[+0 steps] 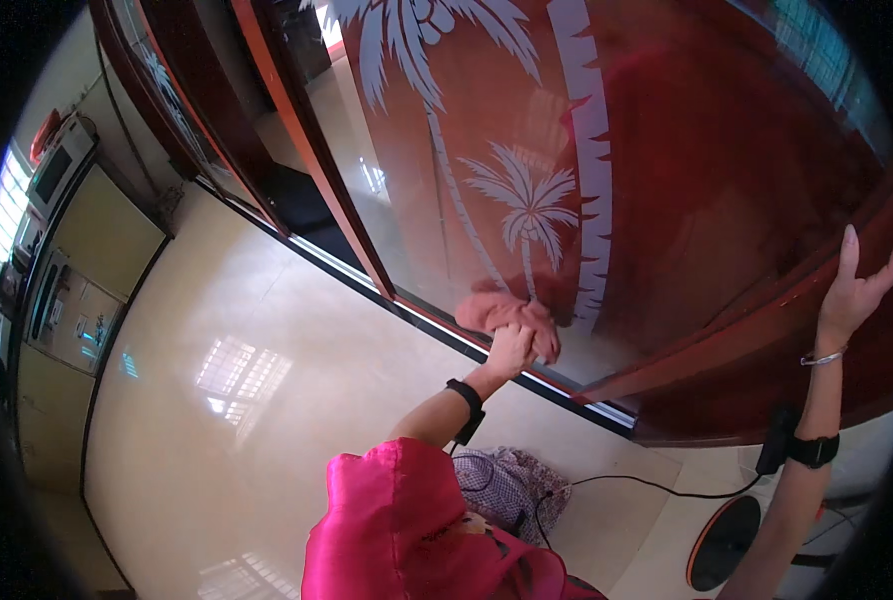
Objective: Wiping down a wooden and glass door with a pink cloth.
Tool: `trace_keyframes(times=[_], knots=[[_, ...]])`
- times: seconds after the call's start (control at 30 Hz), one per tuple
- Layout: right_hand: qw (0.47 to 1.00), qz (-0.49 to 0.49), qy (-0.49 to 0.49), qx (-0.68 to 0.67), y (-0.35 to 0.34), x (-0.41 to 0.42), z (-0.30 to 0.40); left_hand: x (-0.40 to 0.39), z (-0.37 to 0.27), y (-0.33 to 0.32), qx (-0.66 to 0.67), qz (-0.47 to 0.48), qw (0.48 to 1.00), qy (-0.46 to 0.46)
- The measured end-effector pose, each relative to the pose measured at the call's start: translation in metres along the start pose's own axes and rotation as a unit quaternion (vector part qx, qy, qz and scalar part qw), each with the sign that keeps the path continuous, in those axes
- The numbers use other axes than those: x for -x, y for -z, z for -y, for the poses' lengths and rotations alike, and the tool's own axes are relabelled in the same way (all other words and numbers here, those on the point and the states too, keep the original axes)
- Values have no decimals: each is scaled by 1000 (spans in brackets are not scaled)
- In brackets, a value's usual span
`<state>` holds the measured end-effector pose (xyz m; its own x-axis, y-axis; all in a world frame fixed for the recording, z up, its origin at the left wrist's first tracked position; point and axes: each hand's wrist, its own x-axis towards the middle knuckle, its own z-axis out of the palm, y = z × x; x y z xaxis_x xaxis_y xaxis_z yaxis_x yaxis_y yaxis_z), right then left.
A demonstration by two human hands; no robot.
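A pink cloth (503, 311) is bunched in my left hand (512, 346), against the lower part of a glass door panel (491, 202) with frosted palm-tree patterns. Below that hand runs the metal floor track (611, 412) of the sliding door. My right hand (853, 289) is at the far right by the reddish-brown door frame (671, 360), its thumb and fingers spread, nothing seen in it. Whether its palm touches the frame I cannot tell. Both forearms wear black straps with small boxes, and a bracelet circles the right wrist.
Glossy floor tiles (266, 405) spread before the door. A black cable (664, 491) runs between the arms. A round black object with an orange rim (724, 544) is at the lower right. Cabinets (109, 232) and a microwave oven (56, 169) line the left. Another upright frame (311, 150) stands left of the glass.
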<state>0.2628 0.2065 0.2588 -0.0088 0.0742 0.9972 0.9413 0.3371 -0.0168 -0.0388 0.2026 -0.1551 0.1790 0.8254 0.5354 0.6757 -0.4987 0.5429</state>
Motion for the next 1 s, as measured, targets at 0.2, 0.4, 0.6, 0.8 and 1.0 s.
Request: trace_keyframes(times=[0.2,0.4,0.6,0.8,1.0], knots=[[1000,-1,16,1,-3,-2,-7,-36,5,55,7,-50,999,-7],[1000,3,0,20,2,-4,-7,-207,-66,262,-17,-384,907,-172],[999,28,-17,37,0,10,-18,-314,-120,389,-168,-442,866,-164],[1000,24,-19,5,2,7,-18,-238,-57,282,-288,-329,876,-205],[999,28,-23,-8,1,5,-16,-155,-10,231,-155,-92,982,-64]])
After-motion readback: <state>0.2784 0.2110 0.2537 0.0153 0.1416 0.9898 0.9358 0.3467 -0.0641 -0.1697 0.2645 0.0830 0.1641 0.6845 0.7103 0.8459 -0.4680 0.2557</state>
